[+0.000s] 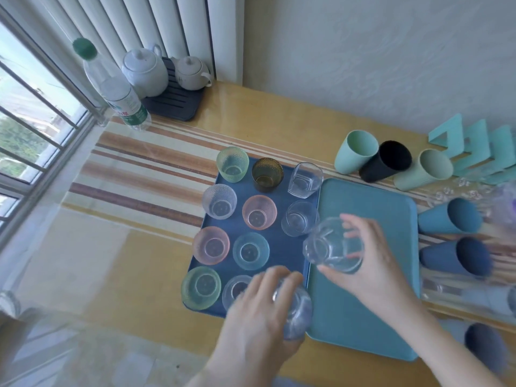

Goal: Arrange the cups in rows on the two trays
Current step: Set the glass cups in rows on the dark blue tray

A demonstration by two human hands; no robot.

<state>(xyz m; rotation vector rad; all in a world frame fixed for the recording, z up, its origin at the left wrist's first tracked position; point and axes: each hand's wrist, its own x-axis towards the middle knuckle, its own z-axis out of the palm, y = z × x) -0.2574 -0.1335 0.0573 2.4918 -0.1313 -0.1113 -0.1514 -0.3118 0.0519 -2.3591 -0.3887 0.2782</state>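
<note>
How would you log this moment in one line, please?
left hand: grips glass at corner of dark tray | right hand: holds tumbler between trays | light tray: no cups

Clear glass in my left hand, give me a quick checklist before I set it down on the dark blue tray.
1. Left hand grips the clear glass: ok.
2. Glass upright: cannot tell, it is blurred.
3. Near right corner of the dark blue tray free: cannot tell, the hand covers it.
4. Gap to the neighbouring clear cup: cannot tell, the hand overlaps it.
5. Right hand and its second glass apart from the left: ok.
</note>
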